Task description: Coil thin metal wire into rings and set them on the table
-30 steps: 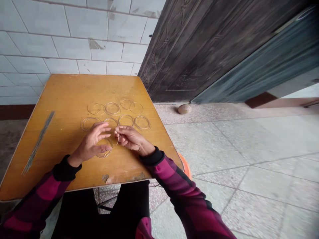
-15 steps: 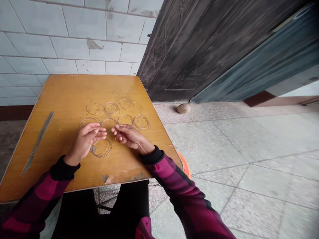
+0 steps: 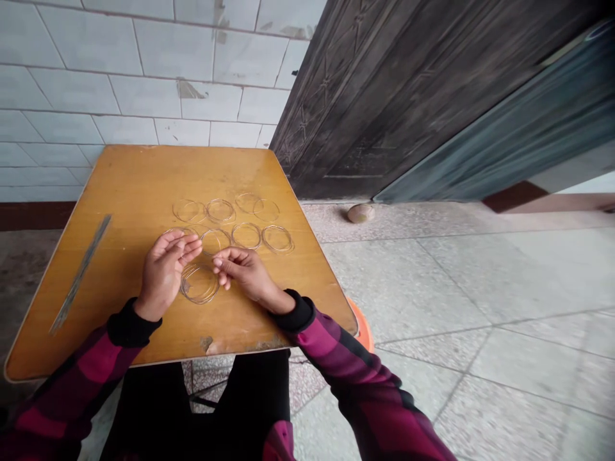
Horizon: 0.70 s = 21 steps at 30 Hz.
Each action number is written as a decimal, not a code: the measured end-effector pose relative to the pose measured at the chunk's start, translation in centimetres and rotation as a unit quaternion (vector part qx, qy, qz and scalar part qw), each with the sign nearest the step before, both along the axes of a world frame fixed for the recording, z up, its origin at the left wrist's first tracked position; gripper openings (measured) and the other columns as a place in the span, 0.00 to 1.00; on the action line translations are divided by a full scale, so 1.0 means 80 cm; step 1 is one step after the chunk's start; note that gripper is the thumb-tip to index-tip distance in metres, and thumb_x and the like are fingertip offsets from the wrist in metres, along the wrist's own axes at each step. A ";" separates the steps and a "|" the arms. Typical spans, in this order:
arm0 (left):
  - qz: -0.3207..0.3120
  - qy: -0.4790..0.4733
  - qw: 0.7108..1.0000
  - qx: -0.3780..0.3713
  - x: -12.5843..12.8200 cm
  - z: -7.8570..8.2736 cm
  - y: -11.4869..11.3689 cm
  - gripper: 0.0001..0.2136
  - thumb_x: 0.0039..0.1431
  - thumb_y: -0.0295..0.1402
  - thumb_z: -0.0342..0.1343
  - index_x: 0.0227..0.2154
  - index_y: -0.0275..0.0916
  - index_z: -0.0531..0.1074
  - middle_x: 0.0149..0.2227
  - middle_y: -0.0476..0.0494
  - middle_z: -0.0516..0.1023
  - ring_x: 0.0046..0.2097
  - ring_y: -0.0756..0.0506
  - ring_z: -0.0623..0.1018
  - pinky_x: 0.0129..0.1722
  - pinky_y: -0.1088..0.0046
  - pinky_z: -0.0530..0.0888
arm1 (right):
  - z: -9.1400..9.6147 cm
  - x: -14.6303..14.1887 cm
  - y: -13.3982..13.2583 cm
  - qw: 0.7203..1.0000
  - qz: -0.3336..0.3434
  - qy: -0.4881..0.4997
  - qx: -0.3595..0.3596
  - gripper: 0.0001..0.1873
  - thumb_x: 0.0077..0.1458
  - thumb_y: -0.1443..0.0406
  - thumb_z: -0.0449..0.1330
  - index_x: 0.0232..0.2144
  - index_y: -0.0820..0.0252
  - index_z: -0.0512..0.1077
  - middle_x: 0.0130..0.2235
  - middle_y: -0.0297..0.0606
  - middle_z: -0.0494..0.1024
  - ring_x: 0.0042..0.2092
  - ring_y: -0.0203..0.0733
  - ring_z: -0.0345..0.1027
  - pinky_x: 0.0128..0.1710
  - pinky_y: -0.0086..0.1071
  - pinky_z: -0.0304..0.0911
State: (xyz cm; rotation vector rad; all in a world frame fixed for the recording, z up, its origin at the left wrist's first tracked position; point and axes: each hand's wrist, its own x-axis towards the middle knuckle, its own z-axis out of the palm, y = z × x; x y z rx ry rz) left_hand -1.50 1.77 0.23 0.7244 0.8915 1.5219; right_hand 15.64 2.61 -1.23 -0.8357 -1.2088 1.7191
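Above the near middle of the table, my left hand [image 3: 166,272] is closed, thumb against fingers, on what looks like a thin wire. My right hand [image 3: 247,275] faces it from the right, thumb and forefinger pinched on the thin wire; the wire is faint and its full shape is hard to make out. Directly below the hands lies a coiled wire ring [image 3: 200,302]. Behind them several more wire rings lie in two rough rows, among them one ring [image 3: 220,219] in the far row and another ring [image 3: 277,248] at the near row's right end. My left fingers partly cover one ring.
A bundle of straight wires [image 3: 81,272] lies along the table's left side. The wooden table [image 3: 182,169] stands against a tiled wall [image 3: 158,51], with a dark door [image 3: 355,128] to the right. On the floor are a roundish stone-like object [image 3: 360,213] and something orange [image 3: 362,326] by the table's corner.
My hands have drawn slightly apart, and the right hand has dropped a little toward me. The short wire piece visible between the fingers earlier is harder to see. The view has shifted slightly.
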 end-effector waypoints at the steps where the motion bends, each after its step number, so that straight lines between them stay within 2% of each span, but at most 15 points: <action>1: -0.008 0.000 1.000 -0.002 0.003 -0.001 -0.002 0.11 0.50 0.30 0.64 0.36 0.38 0.70 0.37 0.44 0.82 0.41 0.45 0.82 0.51 0.58 0.75 | 0.001 -0.001 0.000 1.000 -0.013 -0.001 0.007 0.16 0.50 0.54 0.69 0.28 0.61 0.73 0.25 0.29 0.75 0.21 0.27 0.66 0.19 0.22 0.63; 5: -0.042 0.006 0.999 -0.011 0.010 -0.006 -0.008 0.12 0.51 0.33 0.64 0.37 0.38 0.70 0.40 0.41 0.82 0.44 0.44 0.81 0.53 0.56 0.74 | 0.010 0.010 0.007 0.998 -0.057 -0.014 0.021 0.17 0.49 0.53 0.68 0.28 0.60 0.72 0.24 0.29 0.74 0.21 0.28 0.66 0.20 0.23 0.63; 7: -0.045 0.015 0.999 -0.010 0.008 -0.005 -0.007 0.12 0.52 0.34 0.64 0.38 0.38 0.71 0.42 0.40 0.81 0.46 0.43 0.80 0.54 0.56 0.73 | 0.013 0.028 0.011 0.997 -0.050 -0.046 0.021 0.16 0.50 0.54 0.67 0.28 0.61 0.71 0.25 0.29 0.74 0.22 0.27 0.66 0.21 0.23 0.62; 10: -0.014 0.048 0.999 0.004 0.001 -0.002 -0.002 0.12 0.52 0.35 0.65 0.38 0.38 0.72 0.45 0.42 0.79 0.48 0.45 0.78 0.54 0.60 0.72 | 0.012 0.071 0.015 0.989 0.035 -0.142 -0.004 0.14 0.50 0.57 0.67 0.26 0.62 0.71 0.22 0.28 0.72 0.21 0.27 0.64 0.18 0.21 0.57; 12: 0.001 0.078 0.997 0.011 -0.003 0.001 0.000 0.12 0.52 0.36 0.65 0.38 0.39 0.73 0.44 0.44 0.78 0.47 0.46 0.77 0.52 0.63 0.73 | 0.006 0.101 0.016 0.971 0.090 -0.218 -0.037 0.11 0.48 0.60 0.67 0.25 0.63 0.71 0.21 0.28 0.72 0.20 0.26 0.62 0.18 0.21 0.55; 14: 0.000 0.104 0.994 0.017 -0.005 0.003 0.001 0.11 0.52 0.35 0.65 0.38 0.39 0.73 0.42 0.44 0.77 0.46 0.46 0.77 0.50 0.66 0.73 | 0.001 0.125 0.016 0.953 0.111 -0.277 -0.056 0.07 0.47 0.64 0.65 0.26 0.63 0.73 0.21 0.28 0.72 0.19 0.26 0.60 0.17 0.21 0.54; 17: -0.007 0.131 0.991 0.020 -0.006 0.002 0.001 0.11 0.52 0.34 0.64 0.38 0.39 0.73 0.42 0.44 0.77 0.46 0.46 0.76 0.47 0.68 0.74 | -0.005 0.141 0.014 0.939 0.072 -0.335 -0.035 0.05 0.47 0.66 0.62 0.25 0.63 0.73 0.20 0.28 0.70 0.19 0.27 0.59 0.18 0.23 0.54; 21: -0.020 0.171 0.985 0.035 -0.007 -0.006 0.002 0.11 0.53 0.34 0.63 0.39 0.39 0.72 0.42 0.44 0.76 0.44 0.46 0.76 0.43 0.70 0.74 | -0.005 0.139 0.011 0.919 -0.003 -0.392 0.031 0.06 0.50 0.65 0.60 0.24 0.62 0.73 0.19 0.29 0.70 0.20 0.30 0.62 0.22 0.26 0.57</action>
